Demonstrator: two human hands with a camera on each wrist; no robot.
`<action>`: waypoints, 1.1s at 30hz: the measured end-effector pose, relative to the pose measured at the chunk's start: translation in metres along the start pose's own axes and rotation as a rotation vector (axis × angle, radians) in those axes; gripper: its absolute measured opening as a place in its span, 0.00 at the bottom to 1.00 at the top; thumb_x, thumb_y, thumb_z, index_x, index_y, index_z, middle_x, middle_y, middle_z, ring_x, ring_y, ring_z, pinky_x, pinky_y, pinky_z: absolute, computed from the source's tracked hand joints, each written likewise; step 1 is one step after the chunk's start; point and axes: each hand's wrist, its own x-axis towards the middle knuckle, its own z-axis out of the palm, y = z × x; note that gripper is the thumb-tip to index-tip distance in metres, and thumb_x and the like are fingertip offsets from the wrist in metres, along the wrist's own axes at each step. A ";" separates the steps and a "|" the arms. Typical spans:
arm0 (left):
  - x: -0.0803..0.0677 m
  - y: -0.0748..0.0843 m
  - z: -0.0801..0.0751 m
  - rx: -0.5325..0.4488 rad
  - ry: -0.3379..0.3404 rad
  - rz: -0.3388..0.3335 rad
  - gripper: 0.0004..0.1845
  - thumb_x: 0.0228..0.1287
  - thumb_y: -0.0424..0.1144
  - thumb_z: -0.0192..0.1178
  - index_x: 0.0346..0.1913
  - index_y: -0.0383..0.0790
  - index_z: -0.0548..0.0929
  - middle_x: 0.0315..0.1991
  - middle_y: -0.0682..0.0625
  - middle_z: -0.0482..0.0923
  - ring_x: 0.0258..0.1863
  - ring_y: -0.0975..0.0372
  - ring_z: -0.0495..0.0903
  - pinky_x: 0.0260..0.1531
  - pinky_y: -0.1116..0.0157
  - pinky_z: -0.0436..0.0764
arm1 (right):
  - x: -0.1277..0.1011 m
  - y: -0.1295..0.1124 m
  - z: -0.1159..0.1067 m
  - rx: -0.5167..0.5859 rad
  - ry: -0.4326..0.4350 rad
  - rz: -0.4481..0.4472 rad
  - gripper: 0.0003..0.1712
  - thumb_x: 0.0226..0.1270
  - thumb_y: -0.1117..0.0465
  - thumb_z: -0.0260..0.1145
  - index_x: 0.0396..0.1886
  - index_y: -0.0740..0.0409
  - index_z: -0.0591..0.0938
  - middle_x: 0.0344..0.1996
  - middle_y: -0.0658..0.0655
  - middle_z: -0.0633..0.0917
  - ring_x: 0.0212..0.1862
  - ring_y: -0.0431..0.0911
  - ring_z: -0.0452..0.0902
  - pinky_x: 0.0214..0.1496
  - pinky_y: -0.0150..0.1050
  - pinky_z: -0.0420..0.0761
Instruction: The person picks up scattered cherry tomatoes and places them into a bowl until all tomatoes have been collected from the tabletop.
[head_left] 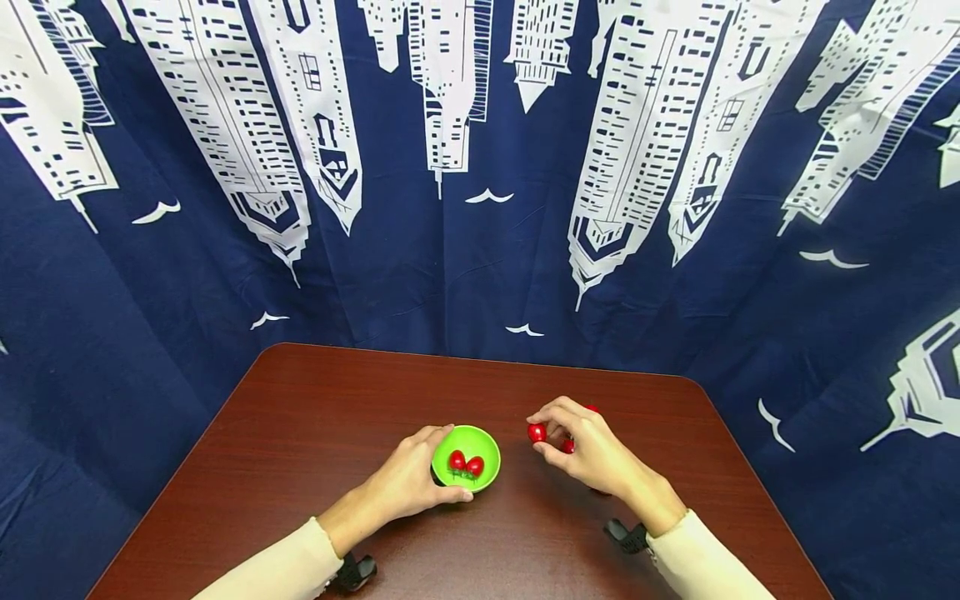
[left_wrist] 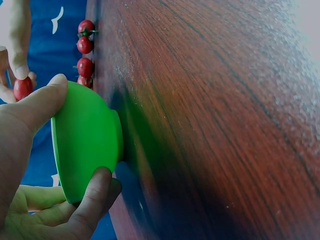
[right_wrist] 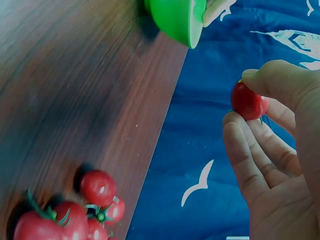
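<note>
Bowl (head_left: 467,457) with two tomatoes (head_left: 466,463), right hand (head_left: 581,446) pinching one, perhaps.

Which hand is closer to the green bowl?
The left. The left hand grips the bowl by its rim; the right hand is off to the bowl's right, pinching a tomato.

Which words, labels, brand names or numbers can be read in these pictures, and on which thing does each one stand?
None: no readable text in any view.
The curtain bears only printed skyscrapers and birds, no letters.
The green bowl, the cherry tomatoes and the table are unmarked.
The hands, left and right, show no writing.
</note>
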 end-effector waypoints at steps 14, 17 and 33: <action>0.000 -0.001 0.002 0.022 0.020 0.029 0.60 0.52 0.59 0.94 0.81 0.27 0.78 0.70 0.37 0.87 0.66 0.43 0.90 0.69 0.42 0.91 | 0.020 -0.017 0.016 0.015 -0.056 -0.006 0.20 0.71 0.66 0.86 0.60 0.55 0.92 0.55 0.48 0.91 0.45 0.41 0.93 0.51 0.38 0.94; 0.000 -0.001 0.002 0.021 0.027 0.037 0.60 0.52 0.58 0.94 0.81 0.27 0.78 0.70 0.37 0.87 0.65 0.44 0.90 0.68 0.43 0.91 | 0.024 -0.019 0.018 0.019 -0.064 -0.009 0.20 0.71 0.66 0.85 0.60 0.55 0.92 0.55 0.49 0.91 0.46 0.41 0.93 0.49 0.37 0.94; 0.002 -0.003 0.002 0.017 0.014 0.050 0.59 0.54 0.58 0.93 0.80 0.26 0.79 0.70 0.38 0.87 0.63 0.47 0.91 0.66 0.45 0.93 | 0.044 -0.026 0.035 0.041 -0.113 -0.058 0.21 0.72 0.67 0.83 0.63 0.59 0.91 0.56 0.52 0.92 0.48 0.42 0.93 0.46 0.35 0.92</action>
